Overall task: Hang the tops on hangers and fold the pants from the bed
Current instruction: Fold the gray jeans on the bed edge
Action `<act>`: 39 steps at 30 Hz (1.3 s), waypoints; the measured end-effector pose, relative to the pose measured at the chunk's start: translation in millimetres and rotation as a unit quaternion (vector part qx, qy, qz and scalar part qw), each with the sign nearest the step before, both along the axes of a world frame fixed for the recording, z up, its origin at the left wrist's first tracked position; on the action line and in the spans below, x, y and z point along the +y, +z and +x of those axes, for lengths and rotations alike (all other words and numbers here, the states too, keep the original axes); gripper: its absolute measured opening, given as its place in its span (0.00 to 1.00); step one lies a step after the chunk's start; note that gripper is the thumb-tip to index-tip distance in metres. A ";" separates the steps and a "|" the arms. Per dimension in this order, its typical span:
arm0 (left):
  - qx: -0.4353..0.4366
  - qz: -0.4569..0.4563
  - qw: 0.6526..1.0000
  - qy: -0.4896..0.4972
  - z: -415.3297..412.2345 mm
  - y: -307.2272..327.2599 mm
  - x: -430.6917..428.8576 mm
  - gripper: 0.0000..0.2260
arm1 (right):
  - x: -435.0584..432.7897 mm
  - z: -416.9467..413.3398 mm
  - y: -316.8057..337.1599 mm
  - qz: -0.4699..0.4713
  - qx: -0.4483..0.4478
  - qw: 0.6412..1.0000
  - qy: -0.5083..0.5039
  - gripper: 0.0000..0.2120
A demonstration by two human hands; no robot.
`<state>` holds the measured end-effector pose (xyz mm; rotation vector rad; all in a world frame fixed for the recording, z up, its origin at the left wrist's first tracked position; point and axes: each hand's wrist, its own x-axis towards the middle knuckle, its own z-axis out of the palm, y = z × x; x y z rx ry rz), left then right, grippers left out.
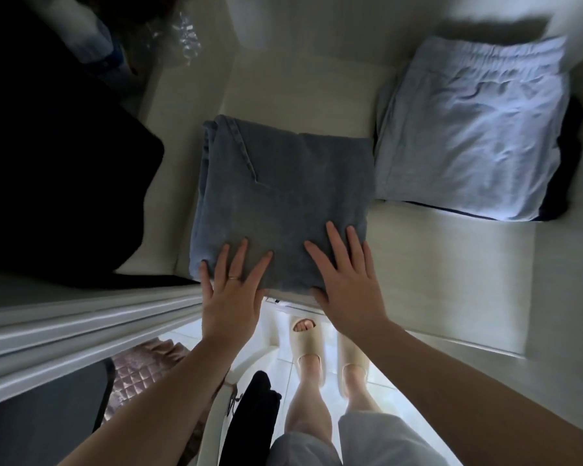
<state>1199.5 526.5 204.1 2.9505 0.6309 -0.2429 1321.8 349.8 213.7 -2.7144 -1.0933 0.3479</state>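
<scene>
Folded jeans [283,196] lie flat on a white shelf [435,264], in the middle of our view; the stack is roughly square, with a seam line running across its upper left part and the layered fold edges showing along its left side. Both hands rest on the near edge of the denim; neither one clasps it. We see the left hand [233,297] palm down with fingers straight and spread, the fingertips on the fabric and the palm overhanging the shelf front; a ring [233,277] sits on one finger. The right hand [347,287] also lies palm down, fingers extended and slightly fanned on the cloth, with the thumb at the near fold.

To the right of the jeans, just beside them, lies a second folded pair, the light blue pants [478,129], elastic waistband toward the back; these rest on top of a dark garment [566,163] that shows only along the right and near edges. To the left of the jeans we note a large dark mass [64,196]; we cannot tell what it is. White door rails [81,324] run along the lower left. Below the shelf front we see the person's feet in beige slippers [308,344] on a pale tiled floor [283,358]; a black garment [256,408] hangs at the bottom centre, and quilted brown fabric [138,371] lies to its left.
</scene>
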 end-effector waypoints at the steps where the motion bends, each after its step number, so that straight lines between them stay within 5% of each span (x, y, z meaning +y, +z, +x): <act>1: -0.005 0.001 1.000 0.001 9.3 -0.7 4.4 0.28 | 4.7 9.2 -0.3 0.002 0.004 1.000 -0.003 0.38; 20: -0.022 -0.011 0.999 0.029 205.8 -9.7 73.8 0.24 | 86.4 201.5 -15.8 -0.034 0.048 0.997 -0.040 0.42; 27: 0.024 -0.072 0.996 0.041 171.9 -4.0 43.9 0.30 | 66.5 156.4 -5.6 -0.002 0.053 0.996 -0.068 0.39; 32: 0.111 -0.126 0.985 0.043 118.1 12.5 4.9 0.30 | 31.0 104.0 9.1 -0.052 0.107 0.990 -0.075 0.34; 39: 0.124 -0.178 0.976 0.024 52.2 61.8 -32.8 0.29 | -21.1 25.5 52.2 -0.090 0.159 0.979 -0.094 0.31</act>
